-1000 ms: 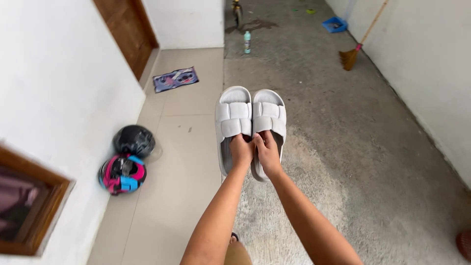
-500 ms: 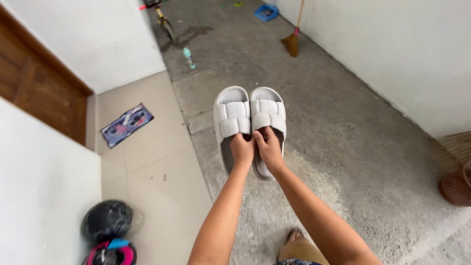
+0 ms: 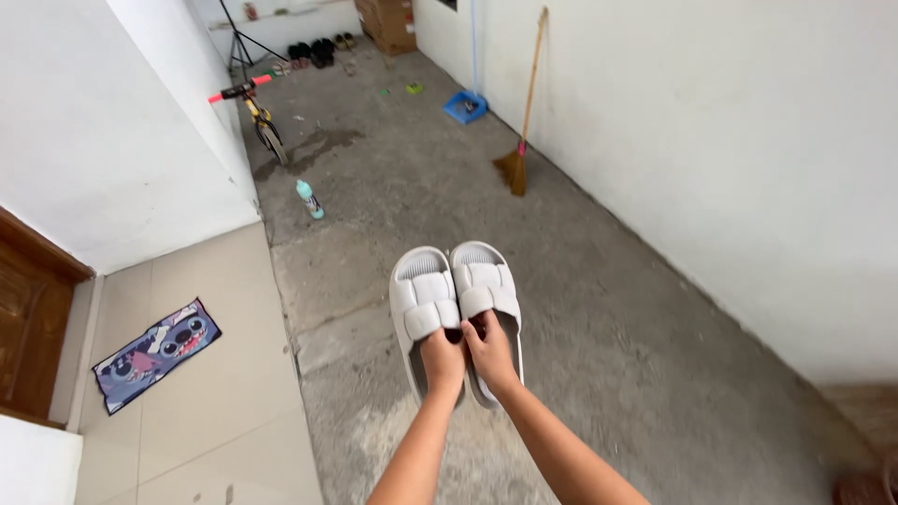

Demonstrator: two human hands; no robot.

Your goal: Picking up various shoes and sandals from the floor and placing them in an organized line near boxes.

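Here: pale grey slides (image 3: 456, 304) | chunky ribbed straps; side by side

Bright, even daylight with soft, faint shadows — sharp at centre, wide-angle stretching and slight blur toward the edges.

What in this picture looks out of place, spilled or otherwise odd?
A dark wet-looking patch stains the concrete floor beside the small bicycle, and a plastic bottle stands alone in the open floor. The pale slides, left hand on one, right hand on the other, look intact.
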